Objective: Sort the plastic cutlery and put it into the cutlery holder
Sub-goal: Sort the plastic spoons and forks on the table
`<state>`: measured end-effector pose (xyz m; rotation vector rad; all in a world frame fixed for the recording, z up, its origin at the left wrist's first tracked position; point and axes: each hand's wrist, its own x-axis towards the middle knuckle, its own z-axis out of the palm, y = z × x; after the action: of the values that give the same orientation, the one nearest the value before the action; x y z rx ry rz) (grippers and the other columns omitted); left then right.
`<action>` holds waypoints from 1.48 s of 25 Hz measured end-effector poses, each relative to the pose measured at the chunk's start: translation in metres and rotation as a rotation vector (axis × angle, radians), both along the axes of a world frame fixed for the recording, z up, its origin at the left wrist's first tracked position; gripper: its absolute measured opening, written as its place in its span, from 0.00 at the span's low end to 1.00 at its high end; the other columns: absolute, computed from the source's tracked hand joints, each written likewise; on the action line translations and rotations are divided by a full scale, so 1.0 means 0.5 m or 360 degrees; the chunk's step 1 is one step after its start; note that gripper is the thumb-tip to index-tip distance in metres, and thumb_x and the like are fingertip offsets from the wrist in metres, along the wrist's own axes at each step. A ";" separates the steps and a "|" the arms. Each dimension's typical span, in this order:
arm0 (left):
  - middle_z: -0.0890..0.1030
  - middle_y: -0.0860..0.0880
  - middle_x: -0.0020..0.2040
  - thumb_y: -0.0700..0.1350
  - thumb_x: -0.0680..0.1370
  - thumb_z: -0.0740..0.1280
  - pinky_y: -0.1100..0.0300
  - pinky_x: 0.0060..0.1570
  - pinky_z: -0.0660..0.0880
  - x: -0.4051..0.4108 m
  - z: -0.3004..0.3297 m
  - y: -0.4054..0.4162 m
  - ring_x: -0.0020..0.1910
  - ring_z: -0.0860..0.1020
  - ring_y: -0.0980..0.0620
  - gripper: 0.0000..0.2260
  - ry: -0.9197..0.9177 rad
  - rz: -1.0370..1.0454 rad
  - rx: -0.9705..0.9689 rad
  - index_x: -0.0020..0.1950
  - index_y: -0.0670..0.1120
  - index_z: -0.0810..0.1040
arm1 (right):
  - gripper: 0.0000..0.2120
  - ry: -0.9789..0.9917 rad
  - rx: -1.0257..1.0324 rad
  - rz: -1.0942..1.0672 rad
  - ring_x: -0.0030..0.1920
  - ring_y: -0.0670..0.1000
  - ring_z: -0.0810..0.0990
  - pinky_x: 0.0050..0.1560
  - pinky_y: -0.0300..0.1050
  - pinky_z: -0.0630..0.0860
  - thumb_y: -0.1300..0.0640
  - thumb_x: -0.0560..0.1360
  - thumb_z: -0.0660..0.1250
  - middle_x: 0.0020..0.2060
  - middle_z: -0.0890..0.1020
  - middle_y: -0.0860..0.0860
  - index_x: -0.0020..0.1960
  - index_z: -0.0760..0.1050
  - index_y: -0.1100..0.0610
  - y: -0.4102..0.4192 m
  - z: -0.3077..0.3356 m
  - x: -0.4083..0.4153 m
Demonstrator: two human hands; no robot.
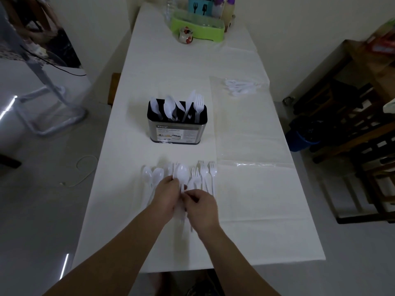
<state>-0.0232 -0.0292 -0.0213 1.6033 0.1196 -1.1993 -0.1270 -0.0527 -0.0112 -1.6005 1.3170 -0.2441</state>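
both of my hands met over the loose pile at the near end of the table: my left hand (167, 194) had its fingers curled round the neck of a white spoon (181, 174), bowl pointing away from me, and my right hand (201, 207) pinched at the same handle lower down, though the white-on-white blur kept me from telling whether it also held a second piece. around that grip lay the rest of the unsorted cutlery: a few more spoons (152, 175) just to the left and a fan of forks (205, 174) just to the right, all touching or overlapping. my worry was that the handles were tangled, so lifting the spoon could have dragged a neighbour up with it and flicked it off toward the near edge, which sat close behind my wrists. beyond the pile stood the cutlery holder (177, 129), upright, already carrying spoons, what looked like knives, and forks in separate sections; the pieces leaned, and i judged that a careless drop could have put the spoon in the wrong slot or nudged the light holder. between pile and holder the table (267, 231) was open cloth, good room for a straight reach. to the right a clear plastic sheet (245, 129) lay slick on the surface, with another heap of white pieces (239, 87) farther back. the left table edge ran close to the holder, so i favoured staying centre.
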 end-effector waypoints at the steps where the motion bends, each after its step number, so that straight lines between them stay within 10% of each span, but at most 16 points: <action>1: 0.81 0.41 0.41 0.39 0.79 0.56 0.51 0.41 0.79 0.002 0.002 0.004 0.40 0.79 0.43 0.11 0.0058 0.0078 -0.0020 0.46 0.40 0.78 | 0.08 -0.0022 0.0070 -0.0024 0.37 0.47 0.83 0.43 0.44 0.81 0.53 0.76 0.67 0.35 0.85 0.49 0.41 0.83 0.53 0.014 -0.005 0.008; 16: 0.76 0.44 0.37 0.42 0.82 0.58 0.55 0.33 0.73 0.098 -0.038 0.127 0.31 0.74 0.49 0.10 -0.0194 0.0330 0.0096 0.48 0.39 0.76 | 0.07 0.0803 -0.0369 0.0167 0.39 0.45 0.77 0.41 0.44 0.78 0.46 0.78 0.63 0.41 0.77 0.44 0.49 0.73 0.49 0.057 -0.061 0.002; 26: 0.75 0.44 0.34 0.44 0.81 0.59 0.57 0.30 0.72 0.140 -0.049 0.163 0.29 0.73 0.49 0.12 -0.0212 0.0418 0.0130 0.44 0.38 0.76 | 0.17 0.0856 -0.0571 0.0638 0.38 0.47 0.79 0.35 0.41 0.73 0.37 0.76 0.62 0.40 0.80 0.46 0.48 0.76 0.50 0.083 -0.062 0.144; 37: 0.77 0.44 0.35 0.44 0.82 0.59 0.57 0.30 0.72 0.158 -0.059 0.184 0.30 0.74 0.49 0.13 -0.0208 0.0261 0.0169 0.44 0.38 0.77 | 0.11 0.0881 -0.0521 0.0413 0.34 0.47 0.78 0.31 0.41 0.74 0.47 0.77 0.60 0.35 0.78 0.46 0.46 0.76 0.53 0.105 -0.073 0.175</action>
<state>0.0559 0.0630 -0.0511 1.7248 0.2295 -0.9734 -0.0394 -0.0001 -0.0476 -2.2010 1.5083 0.1680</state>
